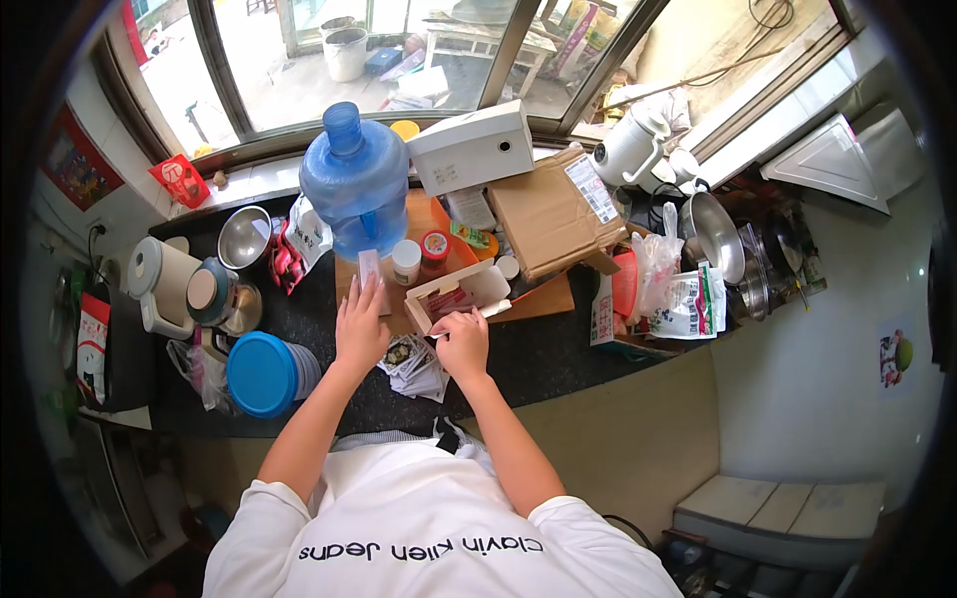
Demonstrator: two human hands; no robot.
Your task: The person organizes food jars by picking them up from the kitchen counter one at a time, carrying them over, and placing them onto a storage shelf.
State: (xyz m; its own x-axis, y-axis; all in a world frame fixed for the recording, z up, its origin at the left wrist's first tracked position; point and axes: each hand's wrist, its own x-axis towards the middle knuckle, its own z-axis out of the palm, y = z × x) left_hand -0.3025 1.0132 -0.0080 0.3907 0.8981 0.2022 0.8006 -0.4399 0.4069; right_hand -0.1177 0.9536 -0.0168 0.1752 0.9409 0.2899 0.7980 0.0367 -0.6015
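My left hand (361,321) lies with its fingers stretched out, the fingertips touching a narrow pale pink box (369,265). With fingers bent, my right hand (463,345) pinches the near edge of a small open carton (459,295), whose flaps stand up. Inside the carton something reddish shows, too small to make out. Between and below my hands, a loose pile of printed cards (415,371) rests on the dark counter. Just beyond the carton stand a white lidded bottle (406,261) and a red-lidded jar (435,248).
A large blue water jug (354,179) stands behind, beside a white box (473,149) and a brown cardboard box (550,217). To the left are a blue-lidded tub (263,375) and a metal bowl (245,237). A steel pan (714,237) and bagged packets (688,303) sit at the right.
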